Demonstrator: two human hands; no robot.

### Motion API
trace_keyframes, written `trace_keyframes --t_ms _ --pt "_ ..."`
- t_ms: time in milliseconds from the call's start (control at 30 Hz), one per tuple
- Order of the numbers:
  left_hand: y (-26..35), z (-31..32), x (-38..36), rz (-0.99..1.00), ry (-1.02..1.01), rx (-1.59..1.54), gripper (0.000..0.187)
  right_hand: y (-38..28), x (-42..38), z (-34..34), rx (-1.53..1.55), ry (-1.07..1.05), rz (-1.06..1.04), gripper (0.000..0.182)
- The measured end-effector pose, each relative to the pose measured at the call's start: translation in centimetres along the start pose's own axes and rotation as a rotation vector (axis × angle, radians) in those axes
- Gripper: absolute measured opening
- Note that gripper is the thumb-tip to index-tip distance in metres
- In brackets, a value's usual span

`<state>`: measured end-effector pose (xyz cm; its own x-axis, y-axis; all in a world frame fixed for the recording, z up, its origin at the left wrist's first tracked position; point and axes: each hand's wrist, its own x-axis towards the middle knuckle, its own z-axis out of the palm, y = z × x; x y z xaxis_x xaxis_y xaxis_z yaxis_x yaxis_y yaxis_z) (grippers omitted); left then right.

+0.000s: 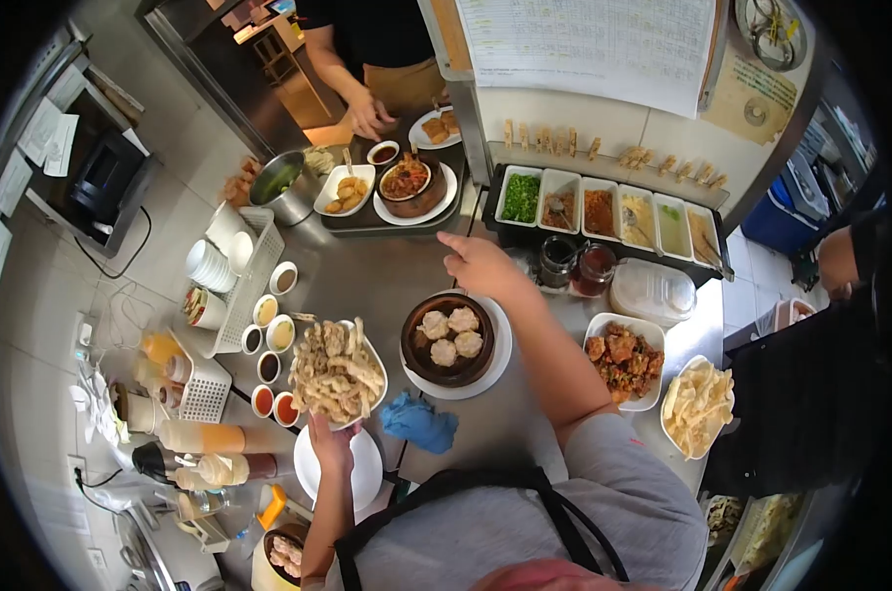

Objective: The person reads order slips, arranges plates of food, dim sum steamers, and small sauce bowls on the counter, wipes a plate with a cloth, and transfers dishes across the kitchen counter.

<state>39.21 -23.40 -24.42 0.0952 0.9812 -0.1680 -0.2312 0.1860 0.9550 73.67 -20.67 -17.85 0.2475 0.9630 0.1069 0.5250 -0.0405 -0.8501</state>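
Observation:
My left hand point(330, 445) grips the near edge of a white bowl point(379, 382) heaped with pale fried strips point(334, 369), above a white plate point(365, 471). My right hand point(474, 264) reaches forward over the steel counter, holding nothing, with the index finger stretched out toward the tray point(387, 227). Below that hand, a round steamer basket point(436, 370) with several dumplings point(450, 335) sits on a white plate point(499, 369). A crumpled blue cloth point(418, 424) lies between the bowl and the steamer.
Across the counter, a person's hand point(369, 115) hovers by the tray, which carries a clay pot point(407, 187) and side dishes. Small sauce cups point(269, 367) line the left. Garnish tubs point(599, 212), a fried-food bowl point(625, 360) and a chip bowl point(697, 406) stand right.

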Motion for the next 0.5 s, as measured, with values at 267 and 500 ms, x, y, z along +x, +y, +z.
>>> trace_keyframes --t_ms 267,500 --pt "-4.2 0.4 3.3 -0.191 0.053 -0.047 0.032 2.0 -0.3 -5.2 -0.234 0.212 0.046 0.022" --pt "-6.1 1.2 4.2 -0.2 0.099 -0.104 0.034 7.2 0.1 -16.6 -0.293 0.748 0.243 0.026"
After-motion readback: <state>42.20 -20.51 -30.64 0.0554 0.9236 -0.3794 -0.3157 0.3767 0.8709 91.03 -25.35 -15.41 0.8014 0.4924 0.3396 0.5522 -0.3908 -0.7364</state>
